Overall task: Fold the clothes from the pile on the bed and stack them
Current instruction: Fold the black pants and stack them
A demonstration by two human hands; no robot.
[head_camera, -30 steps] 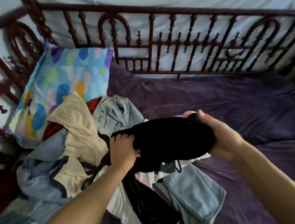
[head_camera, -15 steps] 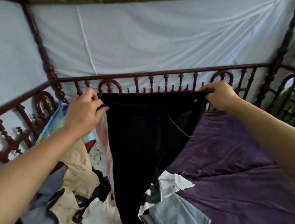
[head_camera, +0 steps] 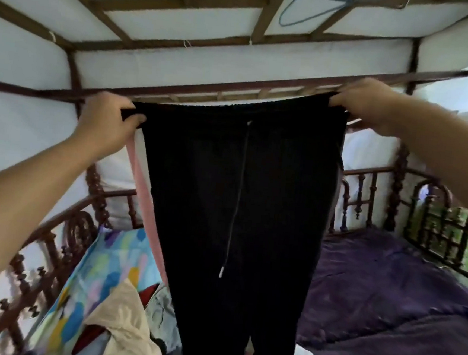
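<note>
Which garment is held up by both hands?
The black trousers, gripped at the waistband by the left hand and right hand; the beige garment lies untouched.

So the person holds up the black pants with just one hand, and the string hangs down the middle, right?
No. The head view shows both the left hand and the right hand gripping the black pants by the waistband. The string does hang down the middle.
</note>
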